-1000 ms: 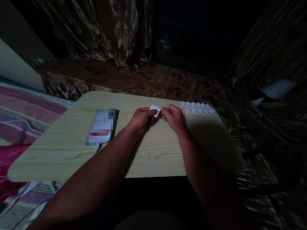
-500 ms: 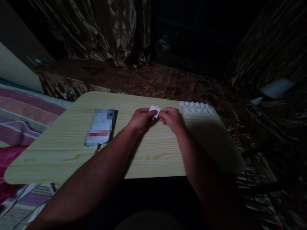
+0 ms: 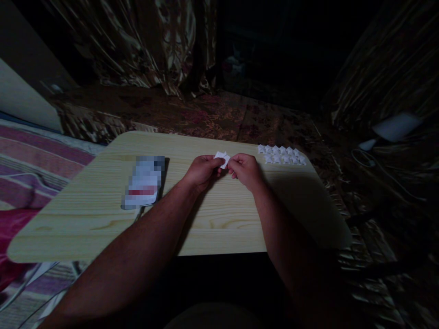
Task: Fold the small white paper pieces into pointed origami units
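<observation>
Between both hands, flat paper piece [image 3: 222, 159]

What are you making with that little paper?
A person's left hand and right hand pinch one small folded white paper piece between them, just above a light wooden tabletop. Two short rows of small folded white paper shapes lie at the table's far right corner. A blurred flat card or packet lies to the left.
</observation>
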Action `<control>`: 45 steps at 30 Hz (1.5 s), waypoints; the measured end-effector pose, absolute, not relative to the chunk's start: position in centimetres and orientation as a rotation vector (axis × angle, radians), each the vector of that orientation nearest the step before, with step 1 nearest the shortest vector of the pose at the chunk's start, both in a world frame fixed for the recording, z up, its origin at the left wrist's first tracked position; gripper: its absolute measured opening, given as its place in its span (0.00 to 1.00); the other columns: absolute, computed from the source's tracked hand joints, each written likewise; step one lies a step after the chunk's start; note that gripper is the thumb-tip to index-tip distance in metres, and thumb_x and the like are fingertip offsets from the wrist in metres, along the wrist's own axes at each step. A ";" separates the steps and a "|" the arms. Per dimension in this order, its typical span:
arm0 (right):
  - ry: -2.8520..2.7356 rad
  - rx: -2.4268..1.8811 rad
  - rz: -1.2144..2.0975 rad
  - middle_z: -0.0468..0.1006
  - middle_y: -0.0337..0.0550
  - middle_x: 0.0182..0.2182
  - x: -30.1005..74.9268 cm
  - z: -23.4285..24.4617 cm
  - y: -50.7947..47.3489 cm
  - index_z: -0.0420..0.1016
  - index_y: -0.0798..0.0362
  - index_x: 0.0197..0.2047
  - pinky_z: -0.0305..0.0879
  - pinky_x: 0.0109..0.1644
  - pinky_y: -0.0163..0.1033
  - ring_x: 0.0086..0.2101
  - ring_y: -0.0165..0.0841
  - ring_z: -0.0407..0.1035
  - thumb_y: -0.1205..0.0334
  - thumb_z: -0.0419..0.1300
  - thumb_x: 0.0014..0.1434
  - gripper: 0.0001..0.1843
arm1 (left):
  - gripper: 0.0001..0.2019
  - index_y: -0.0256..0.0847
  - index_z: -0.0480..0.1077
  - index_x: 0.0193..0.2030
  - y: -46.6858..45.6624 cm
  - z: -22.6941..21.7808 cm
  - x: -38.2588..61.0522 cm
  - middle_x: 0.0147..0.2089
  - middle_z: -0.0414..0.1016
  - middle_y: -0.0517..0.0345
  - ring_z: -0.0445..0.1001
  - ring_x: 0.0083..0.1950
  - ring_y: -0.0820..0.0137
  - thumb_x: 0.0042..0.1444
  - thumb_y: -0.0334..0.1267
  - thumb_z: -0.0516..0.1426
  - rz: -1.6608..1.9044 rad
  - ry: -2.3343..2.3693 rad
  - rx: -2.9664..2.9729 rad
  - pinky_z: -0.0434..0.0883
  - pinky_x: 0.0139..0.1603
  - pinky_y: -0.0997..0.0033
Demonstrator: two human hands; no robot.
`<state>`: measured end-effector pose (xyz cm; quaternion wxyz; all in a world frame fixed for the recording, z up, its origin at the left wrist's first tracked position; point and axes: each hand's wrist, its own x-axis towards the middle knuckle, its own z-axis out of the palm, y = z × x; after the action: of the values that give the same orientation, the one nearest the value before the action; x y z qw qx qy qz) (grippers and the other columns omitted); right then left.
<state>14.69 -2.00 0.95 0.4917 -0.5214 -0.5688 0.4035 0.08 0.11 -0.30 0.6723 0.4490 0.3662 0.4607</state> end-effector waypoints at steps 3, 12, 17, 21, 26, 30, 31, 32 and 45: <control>-1.393 -1.258 0.967 0.71 0.35 0.18 14.7 0.8 -2.0 0.71 0.56 0.26 0.58 0.18 0.28 0.16 0.23 0.62 0.62 0.57 0.49 0.06 | 0.08 0.34 0.70 0.23 0.1 -0.3 0.1 0.20 0.69 0.59 0.64 0.20 0.78 0.44 0.36 0.62 1.040 0.820 1.012 0.61 0.22 0.76; -1.417 -1.254 0.938 0.71 0.35 0.19 14.8 0.7 -1.9 0.71 0.55 0.27 0.59 0.19 0.28 0.17 0.23 0.62 0.62 0.57 0.50 0.06 | 0.08 0.34 0.70 0.23 0.2 -0.5 0.2 0.20 0.69 0.58 0.64 0.19 0.78 0.44 0.36 0.63 1.082 0.814 1.002 0.60 0.21 0.77; -1.424 -1.268 0.925 0.71 0.35 0.20 14.6 0.7 -1.9 0.70 0.55 0.28 0.60 0.20 0.28 0.18 0.23 0.61 0.61 0.56 0.51 0.06 | 0.09 0.34 0.69 0.23 -0.1 -0.1 0.4 0.20 0.69 0.58 0.64 0.20 0.78 0.43 0.37 0.63 1.095 0.827 0.996 0.61 0.22 0.77; -1.417 -1.279 0.923 0.70 0.34 0.19 14.6 0.8 -1.9 0.71 0.55 0.28 0.59 0.20 0.28 0.18 0.23 0.62 0.61 0.57 0.50 0.06 | 0.09 0.33 0.70 0.25 -0.2 0.0 0.4 0.21 0.70 0.58 0.64 0.20 0.79 0.43 0.37 0.63 1.093 0.826 0.989 0.61 0.22 0.77; -1.406 -1.276 0.923 0.69 0.34 0.18 14.7 0.6 -1.8 0.70 0.55 0.27 0.60 0.19 0.29 0.17 0.24 0.62 0.61 0.57 0.50 0.06 | 0.09 0.33 0.71 0.26 -0.1 -0.2 0.3 0.22 0.71 0.58 0.64 0.20 0.78 0.42 0.37 0.64 1.080 0.808 1.012 0.61 0.22 0.76; -1.421 -1.269 0.928 0.69 0.33 0.18 14.8 0.5 -1.8 0.70 0.54 0.27 0.59 0.20 0.29 0.17 0.24 0.62 0.61 0.57 0.50 0.06 | 0.08 0.33 0.71 0.27 -0.1 -0.3 0.3 0.23 0.71 0.58 0.64 0.20 0.78 0.40 0.34 0.64 1.089 0.810 1.023 0.61 0.22 0.76; -1.428 -1.268 0.930 0.69 0.33 0.18 14.8 0.5 -1.8 0.70 0.54 0.27 0.59 0.20 0.29 0.17 0.24 0.62 0.61 0.56 0.50 0.06 | 0.08 0.33 0.71 0.27 0.0 -0.3 0.3 0.23 0.71 0.58 0.64 0.20 0.78 0.40 0.34 0.64 1.093 0.816 1.023 0.60 0.22 0.76; -1.435 -1.267 0.931 0.69 0.34 0.18 14.8 0.5 -1.8 0.70 0.54 0.28 0.59 0.20 0.29 0.18 0.24 0.62 0.61 0.56 0.50 0.06 | 0.08 0.33 0.71 0.26 0.0 -0.3 0.3 0.22 0.71 0.58 0.64 0.20 0.78 0.40 0.34 0.64 1.095 0.825 1.024 0.60 0.22 0.76; -1.440 -1.267 0.933 0.71 0.35 0.19 14.8 0.4 -1.9 0.70 0.54 0.27 0.59 0.21 0.29 0.18 0.24 0.62 0.60 0.57 0.50 0.06 | 0.07 0.34 0.71 0.24 -0.1 -0.6 0.5 0.21 0.70 0.58 0.61 0.19 0.78 0.41 0.36 0.62 1.177 0.951 1.158 0.56 0.20 0.76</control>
<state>14.78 -1.87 0.43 0.4830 -0.5201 -0.5912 0.3831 0.48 -0.07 -0.58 0.5795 0.4955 0.4067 0.5033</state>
